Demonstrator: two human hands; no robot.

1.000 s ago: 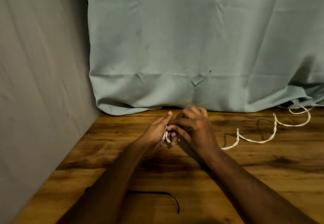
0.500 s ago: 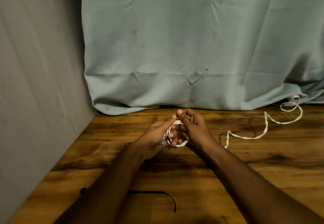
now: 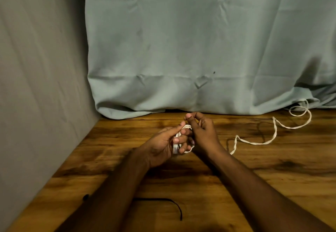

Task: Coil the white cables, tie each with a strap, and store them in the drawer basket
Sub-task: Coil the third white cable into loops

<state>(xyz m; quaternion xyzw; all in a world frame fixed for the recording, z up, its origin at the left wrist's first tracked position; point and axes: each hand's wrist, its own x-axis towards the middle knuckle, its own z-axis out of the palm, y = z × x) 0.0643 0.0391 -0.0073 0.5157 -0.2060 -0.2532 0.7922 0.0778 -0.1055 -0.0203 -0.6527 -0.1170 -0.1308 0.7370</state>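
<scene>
Grey wall panel (image 3: 40, 86) is standing along the left edge of the wooden surface (image 3: 272, 180). Pale green cloth (image 3: 200, 40) is hanging across the back edge, its hem bunching on the wood.

Black strap (image 3: 171, 202) is lying loose near the front edge, partly running under the left forearm, nothing gripping it.

Left hand (image 3: 161, 146) is sitting mid-surface, palm turned inward, fingers curling round a small coil of the white cable (image 3: 254, 142), thumb lying along the top. A plug end is showing below the fingers, too blurred to detail. So the left grip is closing on the cable.

Right hand (image 3: 201, 131) is touching the left, fingers curling, thumb and index tip meeting above the coil. Cannot tell whether it is pinching the cable there or nothing; that part is hidden behind the fingers.

The cable's free length is trailing right from behind the right wrist, snaking over the wood toward the back right corner and looping under the cloth hem. The far end is hidden by the cloth.
</scene>
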